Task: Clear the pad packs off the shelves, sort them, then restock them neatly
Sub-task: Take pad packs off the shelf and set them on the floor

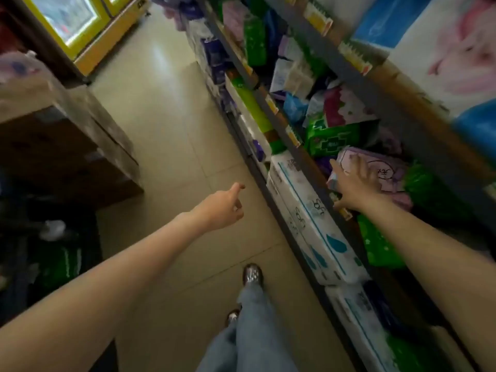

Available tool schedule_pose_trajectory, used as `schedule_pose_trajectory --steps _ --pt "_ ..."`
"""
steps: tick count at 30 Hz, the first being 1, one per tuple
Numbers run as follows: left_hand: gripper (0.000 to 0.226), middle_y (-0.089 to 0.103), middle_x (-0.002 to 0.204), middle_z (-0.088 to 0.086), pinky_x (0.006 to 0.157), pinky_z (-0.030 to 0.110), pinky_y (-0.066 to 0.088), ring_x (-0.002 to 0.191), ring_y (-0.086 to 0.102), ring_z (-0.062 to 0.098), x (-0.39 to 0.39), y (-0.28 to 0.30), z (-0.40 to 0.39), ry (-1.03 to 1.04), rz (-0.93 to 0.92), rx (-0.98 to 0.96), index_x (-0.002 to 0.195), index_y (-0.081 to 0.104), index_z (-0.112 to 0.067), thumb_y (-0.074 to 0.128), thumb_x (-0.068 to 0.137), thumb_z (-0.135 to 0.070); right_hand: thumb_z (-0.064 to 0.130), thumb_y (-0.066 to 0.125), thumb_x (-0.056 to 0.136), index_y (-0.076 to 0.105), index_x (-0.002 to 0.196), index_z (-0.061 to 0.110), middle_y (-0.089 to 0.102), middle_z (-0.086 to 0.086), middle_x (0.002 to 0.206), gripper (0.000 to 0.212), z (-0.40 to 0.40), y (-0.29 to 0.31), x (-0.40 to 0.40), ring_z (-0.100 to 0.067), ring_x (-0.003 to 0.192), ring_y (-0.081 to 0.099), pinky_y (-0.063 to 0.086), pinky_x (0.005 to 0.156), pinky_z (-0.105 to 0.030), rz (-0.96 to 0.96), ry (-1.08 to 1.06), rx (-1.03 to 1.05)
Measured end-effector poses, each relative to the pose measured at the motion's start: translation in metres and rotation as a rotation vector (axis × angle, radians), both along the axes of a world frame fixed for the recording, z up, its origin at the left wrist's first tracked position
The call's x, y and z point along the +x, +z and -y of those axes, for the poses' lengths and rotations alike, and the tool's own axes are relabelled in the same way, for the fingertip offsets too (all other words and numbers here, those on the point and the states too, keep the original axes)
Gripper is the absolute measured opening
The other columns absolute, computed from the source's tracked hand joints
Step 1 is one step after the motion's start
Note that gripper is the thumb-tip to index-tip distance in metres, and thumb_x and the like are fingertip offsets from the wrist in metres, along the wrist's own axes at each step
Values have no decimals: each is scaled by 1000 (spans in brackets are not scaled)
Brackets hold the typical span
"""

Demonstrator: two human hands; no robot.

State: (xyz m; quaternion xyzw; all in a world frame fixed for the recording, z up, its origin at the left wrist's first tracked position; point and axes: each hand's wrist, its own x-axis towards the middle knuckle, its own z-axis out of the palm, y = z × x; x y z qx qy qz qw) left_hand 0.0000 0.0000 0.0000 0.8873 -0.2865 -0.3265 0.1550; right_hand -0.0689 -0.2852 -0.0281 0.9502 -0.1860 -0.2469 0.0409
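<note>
A: From the head camera, where is the right hand [354, 183]?

B: Inside the middle shelf [316, 167], palm down on a pale lilac pad pack [381, 170]. The fingers are spread wide and lie over the pack's near end; whether the thumb curls under it I cannot tell.

A: How does that pack look?

B: Soft, flat, lilac with a dark line drawing on its face, tilted on a loose heap. Just behind it lies a green pack [332, 138], and further back a white and dark red pack [346, 106]. Another green pack [381, 248] sits nearer the person, under the forearm.

A: And the left hand [222, 208]?

B: Out over the floor [161, 130] of the aisle, holding nothing, fingers loosely curled with the forefinger pointing out.

A: What is hard to read?

B: Motion blur smears the packs deep in the shelf, so their print is unreadable. White and blue boxes [314, 218] line the shelf below. A dark bag [56, 261] at the left is too dim to make out.
</note>
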Motion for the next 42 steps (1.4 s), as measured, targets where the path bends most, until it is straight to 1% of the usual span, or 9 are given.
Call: schedule_pose_trajectory --steps 9,14,17,22,25,28,33,38,42 --pt "64 55 130 6 94 32 48 109 59 22 111 -31 71 -74 -79 39 146 17 -16 53 92 -18 59 62 79 -5 151 23 4 -31 149 104 50 -46 61 -46 138 11 11 113 -52 -4 -29 -129" --pt "68 56 129 7 94 32 47 107 58 20 158 -32 106 162 -312 -95 144 23 -16 61 89 -25 46 84 56 29 146 20 35 -25 132 109 27 -28 102 -43 122 35 27 104 -51 332 60 57" --pt "75 56 127 6 85 23 43 98 55 11 169 -28 124 240 -479 -173 145 21 -15 66 86 -26 40 87 45 32 138 19 45 -31 125 110 -1 -31 126 -49 115 45 37 97 -56 573 113 129" --pt "81 48 111 -8 72 6 45 103 47 7 182 -42 141 217 -562 -235 145 19 -14 70 83 -22 40 83 53 36 134 17 35 -22 129 96 1 -47 117 -37 118 31 38 97 -56 704 202 174" --pt "95 46 136 6 94 26 46 117 50 18 180 -52 145 217 -664 -241 148 14 -16 75 76 -28 39 75 65 36 133 19 26 -13 134 81 -7 -46 111 -35 124 28 36 100 -54 769 167 267" --pt "92 52 124 3 83 21 45 108 53 15 188 -50 135 221 -712 -292 147 16 -17 74 77 -29 33 81 63 34 133 19 25 -9 135 86 -26 -31 126 -33 124 30 37 101 -47 822 81 355" --pt "63 59 99 -10 77 16 51 89 61 -2 241 -16 99 116 -649 -413 119 43 -22 82 69 -18 33 82 61 22 140 24 33 -18 138 99 -73 -6 196 -35 128 33 36 105 -48 810 42 383" --pt "100 57 115 -3 92 32 51 104 58 11 335 5 30 277 -507 -439 134 33 -13 86 51 -31 33 83 58 20 144 25 35 -16 140 107 -135 26 304 -32 130 32 30 109 -44 753 150 400" --pt "95 56 118 3 77 30 50 101 58 18 415 6 -48 568 -401 -348 129 37 -7 81 51 -40 51 74 70 4 150 25 23 -6 152 110 -177 51 396 -21 140 17 17 116 -40 517 234 563"
